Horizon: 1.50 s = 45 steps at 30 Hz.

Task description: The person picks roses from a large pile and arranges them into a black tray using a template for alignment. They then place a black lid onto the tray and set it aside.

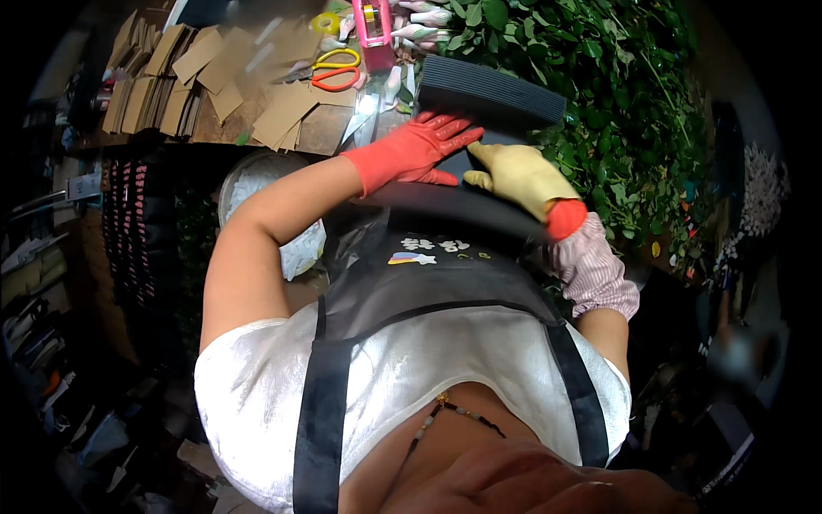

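Observation:
My left hand (419,150), in a red rubber glove, lies with fingers spread over a smooth dark sheet (514,135). Its fingertips reach the lower edge of a dark grey ribbed piece (492,90). My right hand (527,178) wears a yellow glove with a red cuff under a striped sleeve cover. Its index finger and thumb point left, apart from each other, over the dark surface close to the left fingers. The remaining right fingers are mostly hidden. I see nothing held in either hand.
Leafy green stems (599,103) are heaped at the right. Brown cardboard pieces (171,64) stand and lie at the left. Scissors with yellow and red handles (336,70), a pink tape dispenser (374,38) and pale wrapped flower buds (424,21) sit behind. A round bin (244,184) stands below the table.

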Each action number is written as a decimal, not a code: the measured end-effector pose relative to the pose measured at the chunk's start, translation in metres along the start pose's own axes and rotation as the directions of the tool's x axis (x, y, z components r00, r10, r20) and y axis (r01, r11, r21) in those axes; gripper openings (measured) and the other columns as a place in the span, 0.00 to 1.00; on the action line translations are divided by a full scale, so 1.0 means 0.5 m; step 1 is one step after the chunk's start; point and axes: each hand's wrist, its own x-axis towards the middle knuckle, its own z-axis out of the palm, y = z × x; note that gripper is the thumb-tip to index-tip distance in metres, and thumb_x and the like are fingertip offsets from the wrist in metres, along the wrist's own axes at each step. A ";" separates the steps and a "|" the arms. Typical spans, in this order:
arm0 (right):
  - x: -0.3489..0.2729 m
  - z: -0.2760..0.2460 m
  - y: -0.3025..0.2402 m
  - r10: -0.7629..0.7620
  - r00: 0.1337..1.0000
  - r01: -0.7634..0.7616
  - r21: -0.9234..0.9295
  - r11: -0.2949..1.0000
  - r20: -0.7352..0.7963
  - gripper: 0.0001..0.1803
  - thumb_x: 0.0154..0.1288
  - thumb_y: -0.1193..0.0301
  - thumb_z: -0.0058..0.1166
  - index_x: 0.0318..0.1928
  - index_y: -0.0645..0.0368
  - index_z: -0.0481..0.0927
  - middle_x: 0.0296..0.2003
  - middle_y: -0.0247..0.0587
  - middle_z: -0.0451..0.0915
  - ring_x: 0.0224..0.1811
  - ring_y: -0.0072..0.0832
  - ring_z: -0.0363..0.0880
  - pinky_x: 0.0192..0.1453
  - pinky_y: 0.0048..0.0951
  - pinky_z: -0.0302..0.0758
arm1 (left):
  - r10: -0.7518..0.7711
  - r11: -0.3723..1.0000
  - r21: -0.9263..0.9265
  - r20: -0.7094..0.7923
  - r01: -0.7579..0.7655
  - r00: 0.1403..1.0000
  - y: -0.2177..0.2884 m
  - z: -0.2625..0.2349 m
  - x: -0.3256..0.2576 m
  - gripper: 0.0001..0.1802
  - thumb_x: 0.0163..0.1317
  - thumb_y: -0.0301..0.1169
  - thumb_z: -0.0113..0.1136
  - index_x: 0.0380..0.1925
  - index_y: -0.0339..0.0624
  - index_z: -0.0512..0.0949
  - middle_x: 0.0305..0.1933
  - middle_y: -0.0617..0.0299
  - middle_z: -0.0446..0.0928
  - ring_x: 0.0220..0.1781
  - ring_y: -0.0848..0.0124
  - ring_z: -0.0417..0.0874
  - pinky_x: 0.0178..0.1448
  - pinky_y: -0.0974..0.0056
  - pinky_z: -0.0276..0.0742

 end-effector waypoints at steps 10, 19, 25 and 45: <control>0.011 0.016 -0.145 -0.130 0.991 0.130 -0.197 0.972 0.012 0.18 0.66 0.58 0.65 0.47 0.59 0.85 0.39 0.51 0.87 0.45 0.52 0.87 0.49 0.52 0.83 | -0.051 0.999 0.004 0.103 0.051 0.993 0.006 0.009 0.005 0.55 0.63 0.55 0.63 0.84 0.50 0.49 0.85 0.47 0.54 0.84 0.47 0.59 0.84 0.44 0.52; 0.376 -0.036 -0.314 -0.577 0.706 0.556 -0.183 0.811 -0.412 0.14 0.70 0.67 0.56 0.54 0.53 0.82 0.39 0.46 0.86 0.44 0.48 0.88 0.44 0.50 0.83 | -0.034 0.999 -0.007 0.071 0.034 0.997 0.011 -0.015 -0.041 0.45 0.67 0.52 0.62 0.79 0.47 0.59 0.81 0.50 0.60 0.81 0.52 0.62 0.81 0.47 0.56; 0.597 0.021 -0.336 -0.545 0.797 0.411 -0.426 0.806 -0.262 0.14 0.71 0.70 0.51 0.55 0.57 0.80 0.42 0.46 0.88 0.44 0.49 0.90 0.39 0.51 0.85 | -0.001 0.999 -0.044 0.076 0.005 0.997 0.013 -0.029 -0.047 0.40 0.68 0.50 0.62 0.75 0.45 0.63 0.76 0.51 0.65 0.78 0.54 0.66 0.78 0.50 0.62; 0.045 0.068 0.022 0.303 0.915 -0.354 0.891 0.283 0.267 0.16 0.78 0.59 0.61 0.39 0.59 0.81 0.27 0.31 0.83 0.24 0.15 0.77 0.27 0.19 0.72 | 0.155 0.958 -0.174 -0.356 -0.228 0.922 -0.044 -0.008 -0.027 0.27 0.63 0.39 0.64 0.62 0.44 0.79 0.65 0.53 0.81 0.62 0.54 0.84 0.66 0.46 0.78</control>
